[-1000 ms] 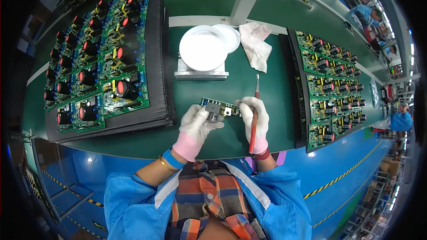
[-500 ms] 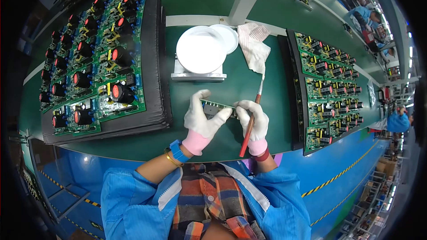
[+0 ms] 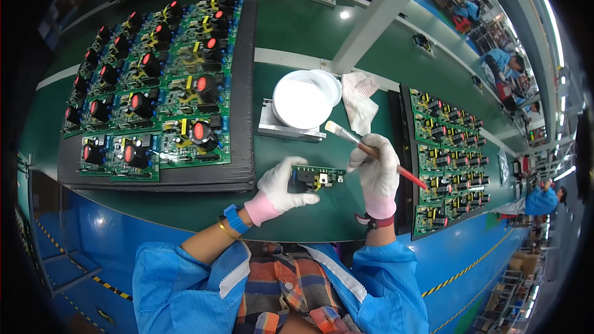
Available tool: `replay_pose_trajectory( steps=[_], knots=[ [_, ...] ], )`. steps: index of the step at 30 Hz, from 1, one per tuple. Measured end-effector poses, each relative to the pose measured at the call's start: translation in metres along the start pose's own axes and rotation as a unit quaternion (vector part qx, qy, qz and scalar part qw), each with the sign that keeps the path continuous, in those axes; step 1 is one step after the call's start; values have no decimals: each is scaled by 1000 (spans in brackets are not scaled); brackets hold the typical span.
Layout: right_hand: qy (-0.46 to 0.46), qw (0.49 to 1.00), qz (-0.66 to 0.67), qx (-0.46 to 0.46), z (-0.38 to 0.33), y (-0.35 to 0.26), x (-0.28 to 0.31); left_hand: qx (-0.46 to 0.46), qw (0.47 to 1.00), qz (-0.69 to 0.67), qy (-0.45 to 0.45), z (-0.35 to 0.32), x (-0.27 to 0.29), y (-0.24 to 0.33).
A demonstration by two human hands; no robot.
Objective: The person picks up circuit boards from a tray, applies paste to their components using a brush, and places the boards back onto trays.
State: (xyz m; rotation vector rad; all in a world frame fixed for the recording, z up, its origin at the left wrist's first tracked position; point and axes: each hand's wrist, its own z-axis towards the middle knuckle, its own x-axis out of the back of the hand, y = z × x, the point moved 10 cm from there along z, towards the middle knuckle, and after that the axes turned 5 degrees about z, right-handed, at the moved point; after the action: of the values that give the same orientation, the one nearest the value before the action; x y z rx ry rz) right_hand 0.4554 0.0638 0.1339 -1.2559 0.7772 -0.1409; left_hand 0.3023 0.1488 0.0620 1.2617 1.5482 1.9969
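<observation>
A small green circuit board [image 3: 330, 179] with black parts and a white connector is in front of me at the middle of the bench. Around its left end curl the gloved fingers of my left hand [image 3: 278, 187], gripping it, with the thumb stretched along its near side. My right hand [image 3: 377, 173], also in a white glove with a pink cuff, grips a brush [image 3: 408, 176] with a red and brown handle. Its pale bristles point up and left, above the bench and apart from the board. Beyond the board, a round white container [image 3: 303, 100] rests on a metal block [image 3: 291, 130].
At left, a black foam pad [image 3: 238, 170] bears rows of green boards with large black round parts. More boards [image 3: 442, 159] lie in rows on a dark pad at right. A crumpled cloth [image 3: 360, 100] lies by a white lid [image 3: 331, 83]. A white post [image 3: 371, 21] rises behind.
My right hand has left the board and moved right, turning the brush so its bristles point toward the container. My left hand keeps the board, now with its component side showing.
</observation>
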Motion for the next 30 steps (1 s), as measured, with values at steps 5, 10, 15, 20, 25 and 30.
replay_pose_trajectory(
  steps=[5,10,15,20,25,30],
  knots=[
    [-40,998,-46,0,4,0,-20,10,999,-37,-11,-4,4,-4],
    [-100,985,-142,28,9,-6,-36,-18,1000,-8,-14,-5,4,-4],
    [-46,977,-207,-17,14,-10,-46,-24,999,-23,-6,-5,5,-2],
    [-61,942,-330,-8,29,-21,-58,-26,999,-25,-7,-4,4,-3],
    [-110,953,-280,43,30,-21,-66,-41,998,-36,8,-3,5,-3],
    [-15,970,-239,-27,35,-19,-49,-55,998,-36,15,-3,5,-2]
  ],
)
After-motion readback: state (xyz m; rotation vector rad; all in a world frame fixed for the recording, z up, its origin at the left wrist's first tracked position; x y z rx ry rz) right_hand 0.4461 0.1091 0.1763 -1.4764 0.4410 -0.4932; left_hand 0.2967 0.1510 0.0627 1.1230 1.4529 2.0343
